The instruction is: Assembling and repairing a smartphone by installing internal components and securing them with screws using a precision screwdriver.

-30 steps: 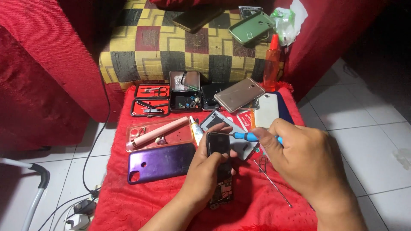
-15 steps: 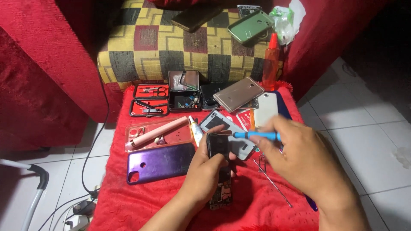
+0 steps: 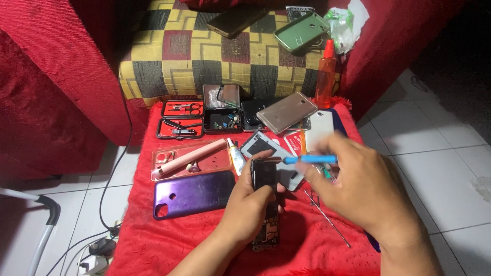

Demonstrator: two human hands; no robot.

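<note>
**Opened phone steadied over the red cloth, blue screwdriver laid across its top**

The red cloth (image 3: 169, 245) covered the whole low work surface, which kept small parts from rolling and showed them up against one colour. Behind it stood the checked cushion (image 3: 204, 56), carrying a green phone case (image 3: 300, 31) and a dark phone (image 3: 240, 18) well apart from the work.

On the cloth, the larger pieces lay to the sides: a purple back cover (image 3: 192, 193) at the near left, a clear pink case (image 3: 184, 158) just beyond it, a gold phone (image 3: 286, 112) propped on other parts at the back, beside an orange bottle (image 3: 326, 76). The open tool kit (image 3: 181, 120) and the small parts tin (image 3: 222, 121) sat at the far edge, lids up, within reach.

The left hand (image 3: 250, 204) was closed around the stripped phone (image 3: 265, 176), lifting its upper end off the cloth toward the camera — its bare circuit board (image 3: 266, 235) showed below the wrist. The right hand (image 3: 363, 189) pinched a blue screwdriver (image 3: 309, 159) nearly level, its tip pointing left just above the phone's top edge. Thin metal picks (image 3: 327, 217) lay on the cloth under that hand.

Against the frame a second before, the screwdriver had swung from a downward slant to level, and the right hand had shifted — little else moved.
</note>
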